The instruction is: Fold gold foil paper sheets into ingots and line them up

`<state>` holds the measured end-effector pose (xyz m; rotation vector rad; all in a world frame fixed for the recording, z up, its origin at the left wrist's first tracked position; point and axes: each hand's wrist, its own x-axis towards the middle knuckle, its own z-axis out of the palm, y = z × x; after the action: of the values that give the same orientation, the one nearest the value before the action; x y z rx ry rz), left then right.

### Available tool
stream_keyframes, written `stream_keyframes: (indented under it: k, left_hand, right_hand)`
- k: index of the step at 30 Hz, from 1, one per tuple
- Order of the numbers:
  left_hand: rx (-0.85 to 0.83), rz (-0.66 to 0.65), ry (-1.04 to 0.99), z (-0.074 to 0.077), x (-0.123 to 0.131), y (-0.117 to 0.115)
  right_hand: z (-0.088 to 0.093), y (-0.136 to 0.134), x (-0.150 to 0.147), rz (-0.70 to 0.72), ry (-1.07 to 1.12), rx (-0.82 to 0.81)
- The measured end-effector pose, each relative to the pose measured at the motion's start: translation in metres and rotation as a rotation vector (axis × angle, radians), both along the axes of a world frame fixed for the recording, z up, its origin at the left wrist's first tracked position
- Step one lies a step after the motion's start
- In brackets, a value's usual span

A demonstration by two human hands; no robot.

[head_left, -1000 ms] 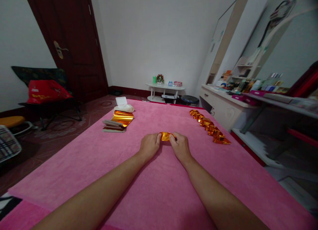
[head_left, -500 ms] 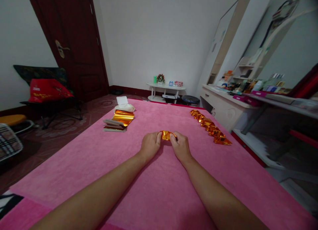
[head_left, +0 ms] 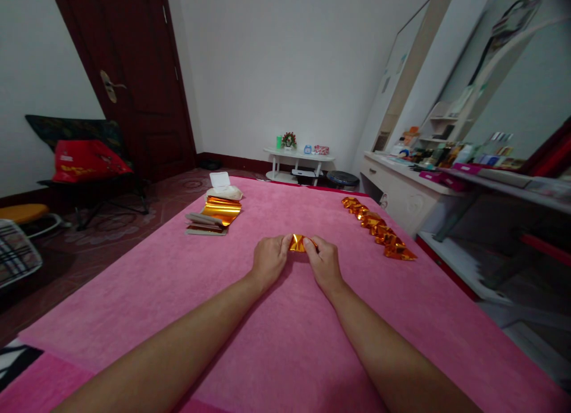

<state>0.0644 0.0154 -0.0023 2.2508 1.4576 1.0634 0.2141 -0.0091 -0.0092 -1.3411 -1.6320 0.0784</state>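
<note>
Between my two hands is a small folded piece of gold foil paper (head_left: 297, 243), shiny and creased. My left hand (head_left: 270, 255) is closed on its left end, and my right hand (head_left: 324, 259) grips the right end with the thumb on top. Both hands are low over the pink cloth (head_left: 285, 329). A row of folded gold foil pieces (head_left: 377, 227) lies to the right. Off to the left, a stack of gold foil sheets (head_left: 220, 210) lies with greyish backing showing at its near side.
Behind the foil stack sits a whitish packet (head_left: 224, 191) with a raised lid. A dressing table (head_left: 401, 181) crowded with bottles stands along the right. Beyond the cloth are a low white table (head_left: 297, 156) and a dark round stool (head_left: 342, 178). A red bag (head_left: 91, 161) rests on a chair at left.
Both hands keep hold of the folded foil in nearly the same place. The light on its creases differs slightly, and the view has shifted a little.
</note>
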Motion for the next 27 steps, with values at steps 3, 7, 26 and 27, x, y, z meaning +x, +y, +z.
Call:
stream_keyframes:
  k: [3,7,26,27]
  left_hand:
    - [0.013,-0.003,0.001,-0.0005,0.0005,-0.0004]
    - [0.032,-0.015,-0.002,-0.0006,0.0014,-0.0015]
    - [-0.008,-0.11,-0.08,0.0026,-0.0007,-0.0001]
    - [-0.008,-0.11,-0.085,0.0028,-0.0006,-0.0006]
  right_hand:
    - [-0.0006,0.0005,-0.0007,0.002,-0.006,0.01]
    - [-0.0001,-0.0001,-0.0019,0.002,-0.017,0.02]
    - [0.003,-0.0005,0.0005,0.053,0.07,0.001]
    - [0.0027,-0.0006,0.0005,0.057,0.08,0.002]
